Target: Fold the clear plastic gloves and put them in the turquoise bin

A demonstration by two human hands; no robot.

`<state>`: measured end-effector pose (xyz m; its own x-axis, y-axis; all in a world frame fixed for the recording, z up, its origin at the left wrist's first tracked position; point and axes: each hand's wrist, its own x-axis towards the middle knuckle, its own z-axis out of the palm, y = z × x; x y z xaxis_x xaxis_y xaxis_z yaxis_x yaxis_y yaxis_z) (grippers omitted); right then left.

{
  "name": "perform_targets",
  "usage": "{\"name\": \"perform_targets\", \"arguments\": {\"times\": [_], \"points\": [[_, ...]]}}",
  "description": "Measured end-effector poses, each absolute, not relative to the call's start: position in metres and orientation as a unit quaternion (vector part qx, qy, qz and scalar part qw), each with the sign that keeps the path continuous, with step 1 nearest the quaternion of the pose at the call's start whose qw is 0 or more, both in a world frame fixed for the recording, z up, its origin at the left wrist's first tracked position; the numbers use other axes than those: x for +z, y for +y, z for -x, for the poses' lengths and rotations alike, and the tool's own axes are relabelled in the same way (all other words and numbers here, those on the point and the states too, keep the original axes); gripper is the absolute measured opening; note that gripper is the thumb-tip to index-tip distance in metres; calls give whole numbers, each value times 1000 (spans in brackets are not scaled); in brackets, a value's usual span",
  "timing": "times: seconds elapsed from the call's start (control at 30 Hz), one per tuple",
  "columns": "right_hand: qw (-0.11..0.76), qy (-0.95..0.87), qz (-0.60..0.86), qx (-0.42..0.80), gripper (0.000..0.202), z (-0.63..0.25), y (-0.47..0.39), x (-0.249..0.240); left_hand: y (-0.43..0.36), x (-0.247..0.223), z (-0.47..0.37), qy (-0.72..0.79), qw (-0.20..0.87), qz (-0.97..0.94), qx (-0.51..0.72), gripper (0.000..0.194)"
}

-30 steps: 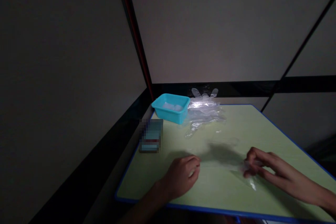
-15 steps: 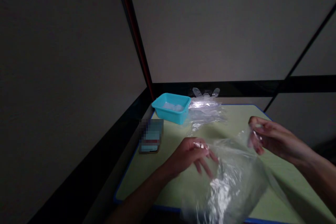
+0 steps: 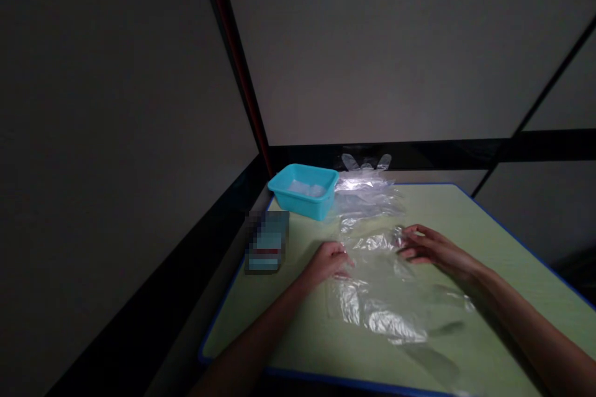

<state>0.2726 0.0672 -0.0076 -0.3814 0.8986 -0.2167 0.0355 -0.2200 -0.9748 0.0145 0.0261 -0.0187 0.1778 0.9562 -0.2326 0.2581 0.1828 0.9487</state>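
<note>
The left hand (image 3: 329,259) pinched the glove (image 3: 395,321); the right hand (image 3: 431,249), loosely curled, touched its edge, grip unclear. The glove had settled flatter.

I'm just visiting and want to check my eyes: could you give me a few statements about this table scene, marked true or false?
1. A turquoise bin stands on the table. True.
2. Clear plastic gloves lie beside the bin. True.
3. The right hand is inside the bin. False: it is at a loose piece of clear plastic, away from the bin.
4. The left hand is at that piece too. True.
5. The table's edge is red. False: it is blue.
</note>
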Motion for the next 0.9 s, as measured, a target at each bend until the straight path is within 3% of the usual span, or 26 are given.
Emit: {"name": "perform_targets", "arguments": {"times": [0.1,0.2,0.33,0.5,0.63,0.9], "points": [[404,-552,482,548,29,-280,72,-6,23,-16,-12,588,459,-559,363,7],[445,-634,481,410,26,-283,71,1,18,-13,-11,597,315,-608,418,31],[328,-819,370,292,33,-266,51,10,9,-14,-18,536,111,-739,393,29],[190,-930,270,161,55,-237,31,-2,-1,-22,-28,484,110,-828,260,44],[191,-936,276,102,56,-231,34,-14,-4,-26,-27,460,94,-865,178,63],[210,-859,468,-4,64,-257,50,-10,-5,-26,-24,450,70,-878,148,56]]}}
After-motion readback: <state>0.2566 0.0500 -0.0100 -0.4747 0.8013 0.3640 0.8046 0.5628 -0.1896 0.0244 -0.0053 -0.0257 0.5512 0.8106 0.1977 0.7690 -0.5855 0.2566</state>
